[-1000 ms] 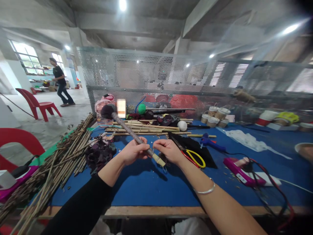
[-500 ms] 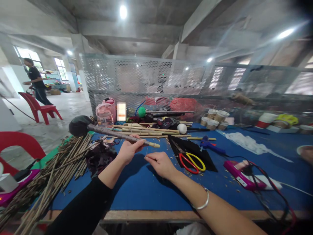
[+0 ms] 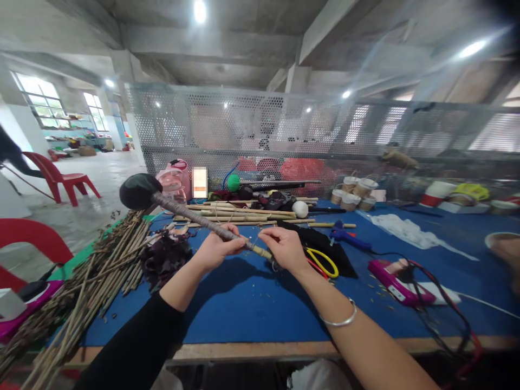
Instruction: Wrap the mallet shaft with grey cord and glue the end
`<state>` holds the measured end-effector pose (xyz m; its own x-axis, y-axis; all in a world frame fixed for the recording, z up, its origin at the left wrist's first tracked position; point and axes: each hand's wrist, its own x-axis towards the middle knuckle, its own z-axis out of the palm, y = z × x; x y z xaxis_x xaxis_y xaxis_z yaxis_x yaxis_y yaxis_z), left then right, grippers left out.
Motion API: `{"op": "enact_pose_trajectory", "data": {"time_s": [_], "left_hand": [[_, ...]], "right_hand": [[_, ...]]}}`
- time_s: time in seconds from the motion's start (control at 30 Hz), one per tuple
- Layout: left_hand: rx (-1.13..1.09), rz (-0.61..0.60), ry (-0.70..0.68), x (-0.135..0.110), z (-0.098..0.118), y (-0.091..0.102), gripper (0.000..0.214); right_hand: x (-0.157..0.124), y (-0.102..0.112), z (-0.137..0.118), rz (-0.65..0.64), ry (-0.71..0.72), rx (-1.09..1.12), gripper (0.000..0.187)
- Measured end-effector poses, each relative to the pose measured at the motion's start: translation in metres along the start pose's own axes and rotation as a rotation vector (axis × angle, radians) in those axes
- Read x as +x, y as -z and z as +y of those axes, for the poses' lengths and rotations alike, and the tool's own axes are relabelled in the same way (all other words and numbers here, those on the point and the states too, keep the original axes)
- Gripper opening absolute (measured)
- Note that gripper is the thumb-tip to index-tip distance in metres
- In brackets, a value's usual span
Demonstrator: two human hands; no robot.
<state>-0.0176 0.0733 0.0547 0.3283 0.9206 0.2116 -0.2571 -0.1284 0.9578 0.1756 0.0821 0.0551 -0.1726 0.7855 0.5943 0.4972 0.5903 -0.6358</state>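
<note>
My left hand [image 3: 217,250] is closed round a long wrapped stick [image 3: 190,218] with a dark ball head [image 3: 140,191] that points up to the left. The stick's pale bare end [image 3: 263,252] lies between my two hands. My right hand [image 3: 286,249] pinches at that end, fingers together; a thin thread seems to run there, too fine to be sure. Both hands hover over the blue table [image 3: 252,303]. Yellow-and-red scissors [image 3: 323,264] lie on a black cloth [image 3: 325,246] just right of my right hand.
A heap of bamboo sticks [image 3: 93,276] covers the table's left side, with dark purple petals [image 3: 164,254] beside it. More sticks [image 3: 239,212], a white ball [image 3: 301,208], a blue glue gun [image 3: 345,235], a pink device [image 3: 400,284] with cables and small baskets [image 3: 357,197] stand further back. Red chairs [image 3: 60,176] are at left.
My right hand rose from the table back to the stick's pale end. The stick tilted, its ball head lifting. The person walking at far left has nearly left the view.
</note>
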Motion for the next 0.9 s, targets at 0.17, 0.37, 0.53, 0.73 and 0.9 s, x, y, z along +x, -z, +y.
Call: {"op": "enact_pose_trajectory", "data": {"time_s": [0.17,0.37,0.53,0.73,0.9], "left_hand": [[-0.111,-0.014,0.043,-0.002,0.000,0.002,0.038],[-0.156,0.203,0.034,0.003,-0.006,0.004,0.042],[0.023,0.263,-0.109,0.010,-0.009,0.011,0.034],[0.091,0.090,-0.052,0.007,-0.006,0.008,0.030],[-0.042,-0.027,0.051,0.002,-0.005,0.005,0.033]], "right_hand": [[0.001,-0.014,0.010,-0.166,-0.235,0.244,0.024],[-0.016,-0.034,0.011,-0.357,-0.144,0.191,0.028],[-0.025,-0.026,-0.010,-0.276,0.229,-0.111,0.027],[-0.016,-0.009,-0.001,0.035,0.253,-0.119,0.023],[-0.007,-0.008,0.007,0.082,0.059,-0.004,0.022]]}}
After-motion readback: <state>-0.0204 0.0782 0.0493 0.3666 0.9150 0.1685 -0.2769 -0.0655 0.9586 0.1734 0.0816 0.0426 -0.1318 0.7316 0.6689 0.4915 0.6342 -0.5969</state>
